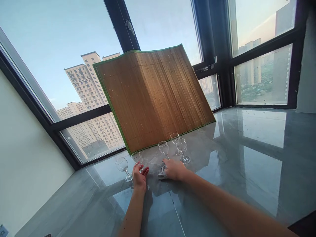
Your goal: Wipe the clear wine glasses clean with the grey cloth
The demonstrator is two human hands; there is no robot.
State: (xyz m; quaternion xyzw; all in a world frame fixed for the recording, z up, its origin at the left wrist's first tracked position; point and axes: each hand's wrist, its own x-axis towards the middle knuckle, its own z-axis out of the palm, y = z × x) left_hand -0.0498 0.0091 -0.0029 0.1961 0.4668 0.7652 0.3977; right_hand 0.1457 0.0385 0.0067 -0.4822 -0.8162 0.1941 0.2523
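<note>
My left hand (140,177) is around the stem of a clear wine glass (136,157), with its fingers curled near the foot and partly hiding it. Just left of it stands another wine glass (121,164), upright and apart from the hand. My right hand (174,170) is closed on a crumpled grey cloth (162,174), low over the shiny floor. Behind that hand is a wine glass (163,147), its lower part hidden by the fingers. Two more, a nearer wine glass (181,145) and a farther wine glass (174,137), stand close together on the right.
A brown slatted mat (158,98) with green edging leans against the windows behind the glasses. Grey glossy tiles (222,197) spread around, reflecting the windows. Dark window frames (217,49) meet at the corner, and a white wall (27,148) rises on the left.
</note>
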